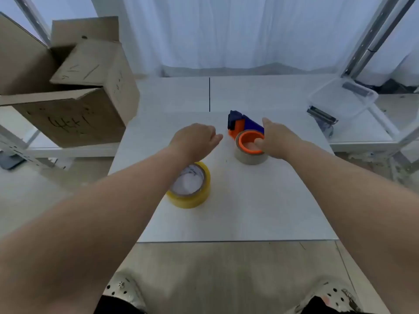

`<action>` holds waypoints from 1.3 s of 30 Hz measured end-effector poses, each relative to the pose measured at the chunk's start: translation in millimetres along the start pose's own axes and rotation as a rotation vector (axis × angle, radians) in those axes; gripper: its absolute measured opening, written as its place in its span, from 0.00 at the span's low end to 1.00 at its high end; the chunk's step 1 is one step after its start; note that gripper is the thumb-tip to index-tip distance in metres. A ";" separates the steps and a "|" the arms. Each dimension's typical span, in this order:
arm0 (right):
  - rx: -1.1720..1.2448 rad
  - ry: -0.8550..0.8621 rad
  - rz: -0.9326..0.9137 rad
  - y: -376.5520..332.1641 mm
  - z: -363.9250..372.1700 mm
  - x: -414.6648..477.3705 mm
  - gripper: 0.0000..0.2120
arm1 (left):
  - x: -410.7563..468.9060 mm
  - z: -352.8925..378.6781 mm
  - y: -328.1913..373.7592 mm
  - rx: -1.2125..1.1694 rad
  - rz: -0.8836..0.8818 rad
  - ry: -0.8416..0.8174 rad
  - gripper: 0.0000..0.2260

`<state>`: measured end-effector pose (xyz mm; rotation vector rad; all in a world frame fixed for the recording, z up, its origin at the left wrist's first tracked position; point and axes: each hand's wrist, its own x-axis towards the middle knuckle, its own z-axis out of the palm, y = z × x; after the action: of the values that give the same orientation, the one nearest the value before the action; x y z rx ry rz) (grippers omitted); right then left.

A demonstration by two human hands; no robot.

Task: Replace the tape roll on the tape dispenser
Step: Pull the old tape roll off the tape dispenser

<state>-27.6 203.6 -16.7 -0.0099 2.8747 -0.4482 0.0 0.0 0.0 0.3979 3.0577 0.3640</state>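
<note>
Yellow tape roll [190,186] and one beige roll [250,156], on the dispenser [243,126], make two rolls on the desk [260,211]. The right hand [275,139] pinches the dispenser's orange hub; the left hand [195,138] hovers loosely curled, holding nothing.

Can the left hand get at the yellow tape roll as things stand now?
Probably yes. The yellow tape roll lies uncovered under the left forearm; the left hand, holding nothing, has only to draw back.

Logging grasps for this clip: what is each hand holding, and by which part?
The right hand grips the tape dispenser at its orange hub, thumb inside. The left hand holds nothing.
</note>
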 end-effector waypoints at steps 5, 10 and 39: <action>0.124 0.059 0.065 -3.5 17.3 4.3 0.17 | 4.6 15.9 1.1 -0.053 -0.014 -0.054 0.19; 0.266 -0.088 0.202 -12.6 25.9 -4.6 0.04 | 7.1 22.4 -5.5 -0.217 -0.128 -0.090 0.18; 1.025 0.066 -0.146 -79.1 -49.2 -106.2 0.23 | -74.2 -80.5 17.7 -0.938 -0.126 0.182 0.18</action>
<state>62.2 147.4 76.7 -0.0305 2.3622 -1.8817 70.8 -20.6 82.9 0.1108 2.6123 1.7593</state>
